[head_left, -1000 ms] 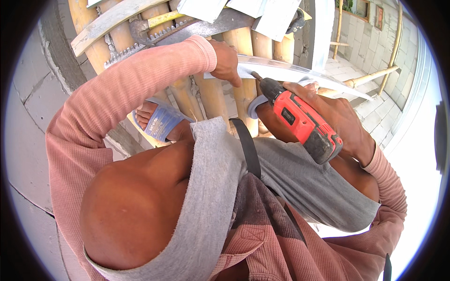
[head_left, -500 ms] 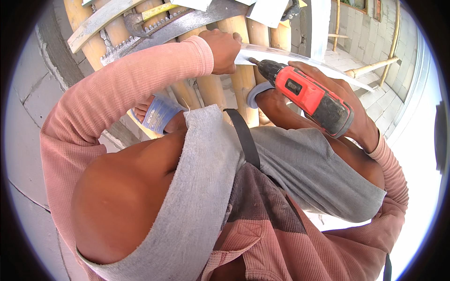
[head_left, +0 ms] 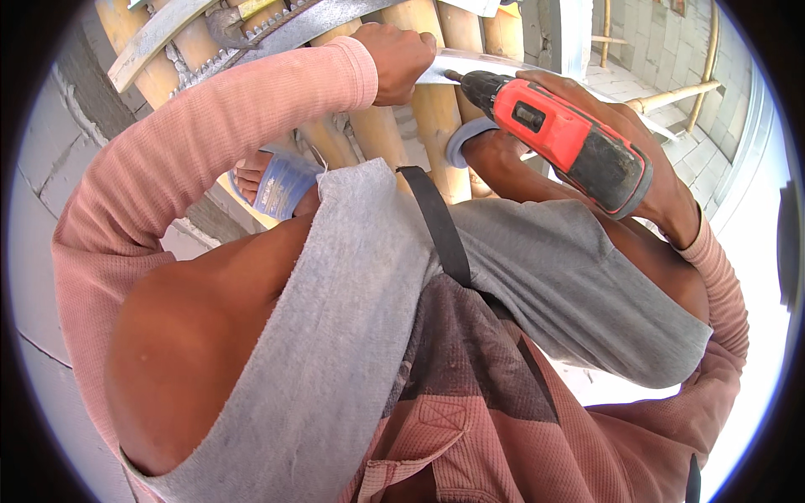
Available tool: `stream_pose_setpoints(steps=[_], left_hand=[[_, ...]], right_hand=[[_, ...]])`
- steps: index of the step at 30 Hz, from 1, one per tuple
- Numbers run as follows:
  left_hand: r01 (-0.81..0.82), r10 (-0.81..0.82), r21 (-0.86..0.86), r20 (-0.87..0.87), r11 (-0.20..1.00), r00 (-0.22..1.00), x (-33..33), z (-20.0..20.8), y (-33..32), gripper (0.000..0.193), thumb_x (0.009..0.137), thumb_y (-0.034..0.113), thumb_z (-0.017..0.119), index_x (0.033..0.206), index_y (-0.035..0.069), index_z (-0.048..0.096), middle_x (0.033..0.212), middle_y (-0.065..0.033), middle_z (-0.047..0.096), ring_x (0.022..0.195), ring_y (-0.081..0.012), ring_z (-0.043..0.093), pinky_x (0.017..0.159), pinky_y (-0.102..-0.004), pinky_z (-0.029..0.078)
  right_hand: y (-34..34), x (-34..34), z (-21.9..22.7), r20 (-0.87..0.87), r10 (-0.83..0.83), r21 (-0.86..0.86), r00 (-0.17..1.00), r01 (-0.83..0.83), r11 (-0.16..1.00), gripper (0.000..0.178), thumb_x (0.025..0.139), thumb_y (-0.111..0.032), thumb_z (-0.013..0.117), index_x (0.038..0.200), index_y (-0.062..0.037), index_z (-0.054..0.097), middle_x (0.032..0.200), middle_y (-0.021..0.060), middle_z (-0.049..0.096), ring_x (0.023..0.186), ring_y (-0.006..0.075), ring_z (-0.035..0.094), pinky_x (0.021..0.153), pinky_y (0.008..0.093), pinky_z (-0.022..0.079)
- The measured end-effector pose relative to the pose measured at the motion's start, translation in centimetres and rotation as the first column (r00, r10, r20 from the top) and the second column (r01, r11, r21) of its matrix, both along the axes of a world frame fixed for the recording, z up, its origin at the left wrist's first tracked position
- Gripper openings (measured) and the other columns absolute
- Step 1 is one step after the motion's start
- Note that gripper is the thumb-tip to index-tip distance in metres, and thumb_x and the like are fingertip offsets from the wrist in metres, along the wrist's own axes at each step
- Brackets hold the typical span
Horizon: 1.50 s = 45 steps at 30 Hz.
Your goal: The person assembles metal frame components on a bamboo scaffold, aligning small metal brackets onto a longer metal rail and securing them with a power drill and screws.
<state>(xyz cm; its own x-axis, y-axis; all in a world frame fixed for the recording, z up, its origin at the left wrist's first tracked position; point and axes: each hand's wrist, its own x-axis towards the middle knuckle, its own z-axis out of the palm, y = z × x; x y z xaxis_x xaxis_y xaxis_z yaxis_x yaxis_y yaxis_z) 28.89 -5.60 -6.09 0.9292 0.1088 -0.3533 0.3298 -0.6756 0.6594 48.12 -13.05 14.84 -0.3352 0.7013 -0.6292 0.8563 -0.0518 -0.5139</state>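
Note:
My right hand [head_left: 622, 124] is wrapped round a red and black cordless drill [head_left: 558, 126], held slanting with its chuck toward the upper left. The tip of its bit meets, or nearly meets, a thin pale shiny strip [head_left: 482, 63], perhaps metal; contact cannot be made out. Just left of the bit, my left hand [head_left: 394, 63] is closed in a fist at the strip's left end. Its fingertips are partly hidden. Beyond the drill, my right hand covers part of the strip, whose far end shows at the right.
Bamboo poles [head_left: 436, 134] lie side by side beneath my feet in blue slippers [head_left: 285, 184]. At the upper left are a curved wooden piece [head_left: 159, 42] and a grey jagged-edged sheet [head_left: 293, 38]. A bamboo rail [head_left: 675, 96] and block wall stand at the right.
The view has shifted, so the bamboo and both hands sit slightly higher in it. The drill appears a little further right, its bit still at the strip. Both hands keep their grip.

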Motion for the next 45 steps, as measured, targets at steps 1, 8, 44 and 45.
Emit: stream_pose_setpoints(steps=[1, 8, 44, 45], left_hand=[[0.000, 0.000, 0.002, -0.006, 1.000, 1.000, 0.0, 0.0, 0.0, 0.048, 0.078, 0.007, 0.066, 0.121, -0.011, 0.052, 0.084, -0.0267, 0.071, 0.084, -0.0447, 0.073, 0.076, -0.0522, 0.060], [-0.049, 0.049, 0.001, -0.070, 0.999, 0.996, 0.0, -0.1, -0.3, 0.059, 0.082, 0.017, 0.070, 0.132, -0.007, 0.051, 0.090, -0.0262, 0.073, 0.088, -0.0445, 0.073, 0.080, -0.0519, 0.061], [-0.071, 0.049, -0.146, -0.153, 0.987, 0.987, 0.6, -0.3, 0.5, 0.040, 0.075, 0.016, 0.069, 0.109, -0.005, 0.068, 0.092, -0.0261, 0.074, 0.090, -0.0431, 0.075, 0.082, -0.0489, 0.062], [-0.069, 0.046, -0.146, -0.154, 0.987, 0.987, 0.7, -0.1, 0.6, 0.040, 0.075, 0.016, 0.069, 0.109, -0.005, 0.068, 0.092, -0.0261, 0.074, 0.090, -0.0431, 0.075, 0.082, -0.0489, 0.062]], right_hand=[[0.0, -0.1, -0.1, 0.003, 0.015, 0.039, 1.000, -0.015, 0.999, 0.061, 0.082, -0.031, 0.082, 0.135, -0.0100, 0.057, 0.117, 0.0125, 0.070, 0.083, 0.0373, 0.073, 0.074, 0.0437, 0.060], [0.0, 0.8, 0.0, 0.039, 0.001, -0.063, 0.999, 0.002, 0.998, 0.061, 0.085, -0.028, 0.076, 0.140, -0.0105, 0.056, 0.129, 0.0129, 0.068, 0.087, 0.0397, 0.073, 0.076, 0.0439, 0.060], [0.2, 0.6, 0.6, 0.123, 0.102, -0.199, 0.987, -0.076, 0.977, 0.067, 0.083, -0.019, 0.072, 0.146, -0.0036, 0.052, 0.090, 0.0172, 0.071, 0.079, 0.0383, 0.072, 0.068, 0.0437, 0.055], [0.3, 0.7, 0.6, 0.111, 0.112, -0.188, 0.988, -0.090, 0.978, 0.067, 0.083, -0.019, 0.073, 0.145, -0.0035, 0.053, 0.090, 0.0171, 0.071, 0.079, 0.0383, 0.072, 0.068, 0.0433, 0.055]])
